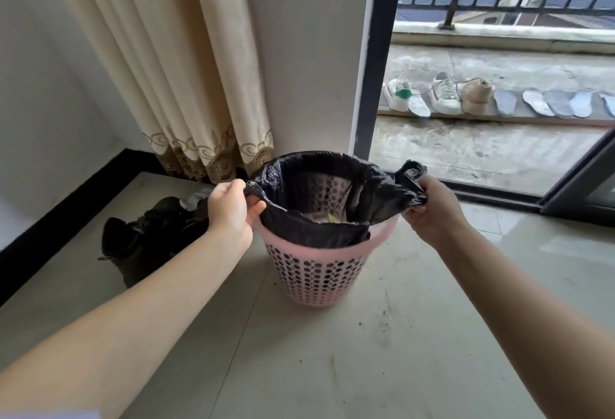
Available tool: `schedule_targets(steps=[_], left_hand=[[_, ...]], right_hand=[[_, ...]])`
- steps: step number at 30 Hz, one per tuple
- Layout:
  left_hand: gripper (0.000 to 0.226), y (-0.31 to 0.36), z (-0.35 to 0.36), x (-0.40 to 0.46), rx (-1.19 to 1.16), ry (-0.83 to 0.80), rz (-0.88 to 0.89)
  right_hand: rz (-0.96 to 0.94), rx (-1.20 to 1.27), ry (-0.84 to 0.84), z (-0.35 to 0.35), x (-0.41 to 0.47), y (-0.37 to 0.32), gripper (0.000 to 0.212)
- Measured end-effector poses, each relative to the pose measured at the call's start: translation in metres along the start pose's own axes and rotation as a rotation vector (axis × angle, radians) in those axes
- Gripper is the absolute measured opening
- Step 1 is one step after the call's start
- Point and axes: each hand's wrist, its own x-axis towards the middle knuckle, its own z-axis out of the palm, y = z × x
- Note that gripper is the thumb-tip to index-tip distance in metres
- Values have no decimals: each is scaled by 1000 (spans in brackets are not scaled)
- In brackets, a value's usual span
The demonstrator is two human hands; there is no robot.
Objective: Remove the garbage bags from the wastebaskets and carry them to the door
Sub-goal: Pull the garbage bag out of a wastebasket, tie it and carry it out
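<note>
A pink perforated wastebasket (319, 280) stands on the tiled floor in the middle of the view. A black garbage bag (309, 230) lines it, its rim lifted off the near side of the basket and still hooked over the far side. My left hand (231, 210) pinches the bag's left edge. My right hand (432, 210) is closed on a bunched handful of the bag's right edge. Some trash shows at the bottom inside the bag.
A dark pile of clothing (149, 235) lies on the floor left of the basket. A cream curtain (186, 62) hangs behind. To the right an open sliding door (372, 62) leads to a balcony with shoes (444, 94) and several insoles in a row.
</note>
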Motion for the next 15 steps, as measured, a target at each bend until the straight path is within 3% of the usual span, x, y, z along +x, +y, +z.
schedule_targets(steps=[2, 6, 10, 12, 13, 15], left_hand=[[22, -6, 2, -14, 40, -80, -9], [23, -22, 7, -43, 158, -311, -67], [19, -29, 11, -59, 92, -475, -296], [13, -30, 8, -61, 72, -513, -415], [12, -29, 6, -60, 80, -514, -444], [10, -28, 1, -53, 134, -463, -427]], right_hand=[[-78, -226, -64, 6, -8, 1, 26], [-23, -602, -423, 20, -25, 18, 16], [-14, -884, -699, 35, -42, 45, 44], [-76, -1152, -751, 41, -46, 58, 72], [-170, -1317, -726, 43, -46, 63, 74], [-388, -1478, -651, 48, -41, 67, 50]])
